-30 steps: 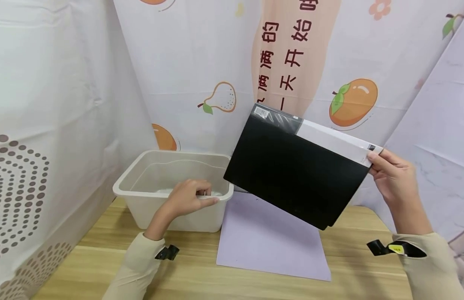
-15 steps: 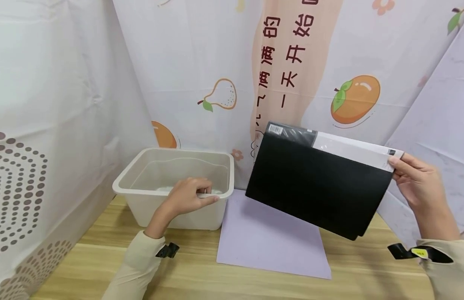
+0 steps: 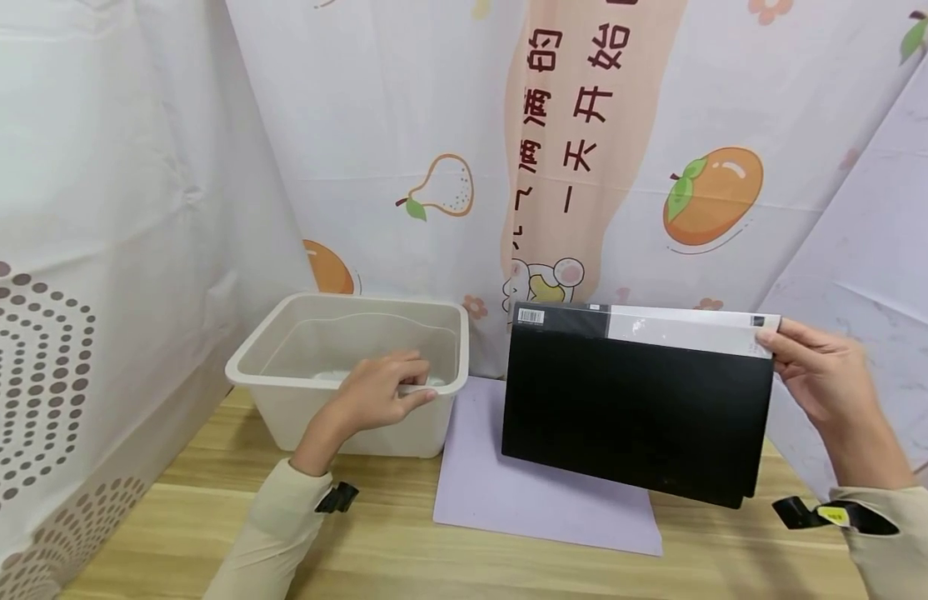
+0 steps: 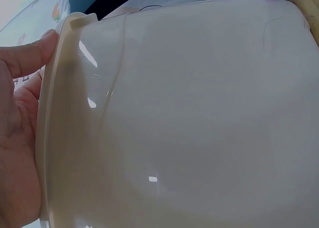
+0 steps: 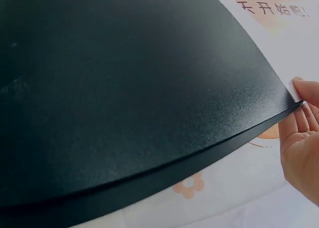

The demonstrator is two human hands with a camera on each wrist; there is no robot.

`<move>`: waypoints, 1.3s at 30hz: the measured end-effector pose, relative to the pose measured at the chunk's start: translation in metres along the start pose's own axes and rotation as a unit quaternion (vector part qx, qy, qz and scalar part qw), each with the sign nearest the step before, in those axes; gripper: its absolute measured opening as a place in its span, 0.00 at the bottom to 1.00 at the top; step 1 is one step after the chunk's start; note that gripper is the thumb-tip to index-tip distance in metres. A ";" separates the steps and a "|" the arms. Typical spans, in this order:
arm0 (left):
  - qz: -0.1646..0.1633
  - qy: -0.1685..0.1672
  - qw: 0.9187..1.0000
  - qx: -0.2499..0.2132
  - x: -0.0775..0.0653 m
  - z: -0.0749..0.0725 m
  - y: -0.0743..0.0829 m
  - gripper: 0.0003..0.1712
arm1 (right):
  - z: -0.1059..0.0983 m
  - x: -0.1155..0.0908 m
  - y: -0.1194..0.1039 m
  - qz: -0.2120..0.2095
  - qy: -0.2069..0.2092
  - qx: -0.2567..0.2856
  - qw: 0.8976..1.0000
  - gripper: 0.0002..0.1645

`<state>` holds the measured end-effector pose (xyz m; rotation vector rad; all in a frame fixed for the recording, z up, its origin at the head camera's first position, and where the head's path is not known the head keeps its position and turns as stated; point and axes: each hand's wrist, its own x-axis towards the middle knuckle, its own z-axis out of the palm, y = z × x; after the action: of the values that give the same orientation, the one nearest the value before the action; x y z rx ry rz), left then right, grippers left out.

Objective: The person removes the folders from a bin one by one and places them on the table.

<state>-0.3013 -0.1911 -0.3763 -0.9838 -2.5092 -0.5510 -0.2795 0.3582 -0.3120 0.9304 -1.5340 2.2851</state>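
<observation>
My right hand (image 3: 831, 375) pinches the upper right corner of a black file folder (image 3: 636, 408), thumb in front and fingers behind. The folder hangs over a lilac sheet (image 3: 539, 508), its white and grey spine along the top with a barcode label at the left. In the right wrist view the black cover (image 5: 139, 88) fills most of the picture, and the thumb and fingers meet at its corner. My left hand (image 3: 377, 392) grips the front right rim of a light grey plastic bin (image 3: 344, 429). The left wrist view shows the bin's outer wall (image 4: 199, 98) beside that hand.
The bin and the lilac sheet lie side by side on a wooden table (image 3: 404, 558). A white curtain with printed fruit (image 3: 711, 196) hangs right behind them. Another curtain with brown dots (image 3: 37, 392) borders the left side.
The folder has moved right and down with my right hand, and its top edge has turned from slanted to nearly level. My left hand stays on the bin's rim.
</observation>
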 end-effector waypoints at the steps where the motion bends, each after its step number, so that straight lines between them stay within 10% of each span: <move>1: -0.002 -0.002 1.000 0.000 0.000 0.000 0.000 0.21 | 0.001 0.000 0.001 0.001 0.001 -0.001 1.000 0.26; 39: -0.011 0.006 1.000 -0.009 0.000 0.001 0.000 0.18 | 0.015 0.001 0.020 0.079 0.073 -0.084 0.991 0.24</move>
<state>-0.3014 -0.1905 -0.3769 -0.9591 -2.5119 -0.5845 -0.2850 0.3357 -0.3222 0.6038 -1.7574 2.2279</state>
